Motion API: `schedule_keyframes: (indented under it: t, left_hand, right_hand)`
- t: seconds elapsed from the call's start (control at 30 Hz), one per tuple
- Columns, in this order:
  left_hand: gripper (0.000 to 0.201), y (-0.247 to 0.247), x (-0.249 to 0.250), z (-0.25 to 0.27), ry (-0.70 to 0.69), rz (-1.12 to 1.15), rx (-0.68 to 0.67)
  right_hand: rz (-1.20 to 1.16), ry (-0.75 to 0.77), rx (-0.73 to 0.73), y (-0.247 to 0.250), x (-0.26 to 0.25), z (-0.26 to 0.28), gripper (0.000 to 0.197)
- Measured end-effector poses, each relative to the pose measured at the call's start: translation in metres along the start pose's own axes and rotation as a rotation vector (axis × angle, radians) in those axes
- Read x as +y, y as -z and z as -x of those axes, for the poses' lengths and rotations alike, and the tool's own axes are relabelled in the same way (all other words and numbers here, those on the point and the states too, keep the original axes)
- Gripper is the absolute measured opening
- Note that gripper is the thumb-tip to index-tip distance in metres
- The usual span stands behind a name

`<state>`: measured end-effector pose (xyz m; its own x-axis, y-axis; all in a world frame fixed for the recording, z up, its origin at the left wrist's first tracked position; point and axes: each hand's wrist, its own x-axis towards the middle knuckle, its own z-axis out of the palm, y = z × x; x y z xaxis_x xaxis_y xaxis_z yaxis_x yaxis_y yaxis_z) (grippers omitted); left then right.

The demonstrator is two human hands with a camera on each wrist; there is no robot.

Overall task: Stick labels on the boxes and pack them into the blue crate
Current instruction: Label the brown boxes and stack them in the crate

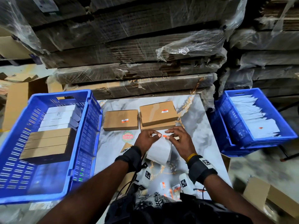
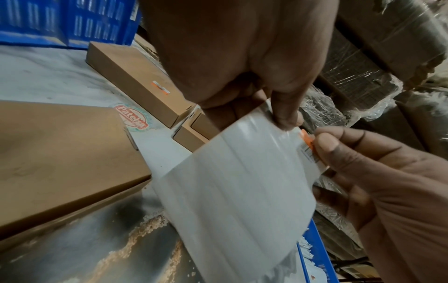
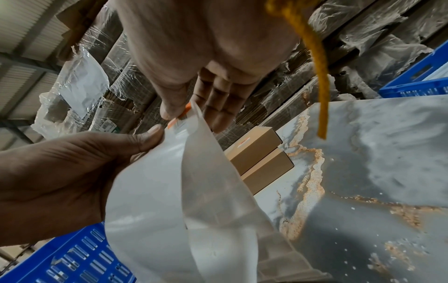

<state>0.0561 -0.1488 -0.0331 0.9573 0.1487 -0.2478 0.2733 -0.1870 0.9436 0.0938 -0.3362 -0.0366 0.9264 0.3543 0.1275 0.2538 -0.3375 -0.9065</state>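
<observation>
My left hand (image 1: 155,135) pinches the top corner of a white backing sheet (image 1: 160,149) above the marble table (image 1: 194,126). My right hand (image 1: 168,135) pinches a small orange label (image 1: 164,136) at the sheet's top edge; in the right wrist view the thumb lies on the orange label (image 3: 184,113) with the fingers behind the backing sheet (image 3: 150,191). Three brown boxes lie just beyond the hands: a labelled one on the left (image 1: 121,119), and a labelled one (image 1: 158,113) stacked on a third (image 1: 157,127). The blue crate (image 1: 64,94) at the left holds brown and white boxes.
A second blue crate (image 1: 258,141) at the right holds white backing sheets. Another brown box (image 2: 60,153) lies near my left wrist. Wrapped stacks of flat cardboard (image 1: 137,54) rise behind the table. Loose labels (image 1: 175,186) lie near the table's front edge.
</observation>
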Motion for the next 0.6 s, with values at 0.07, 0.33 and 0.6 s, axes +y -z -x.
schedule_keyframes:
  t: [0.07,0.33,0.6]
  left_hand:
    - [0.009,-0.001,-0.002,-0.001,0.002,-0.030,-0.006]
    - [0.008,-0.011,-0.002,-0.005,-0.012,-0.108,-0.041]
    - [0.008,-0.015,0.002,-0.010,-0.011,-0.166,-0.036]
  right_hand:
    - [0.028,-0.028,-0.029,0.000,0.003,0.001,0.025]
    - [0.080,-0.015,-0.021,0.000,0.009,-0.002,0.006]
    - [0.071,-0.026,-0.015,0.001,0.013,0.000,0.009]
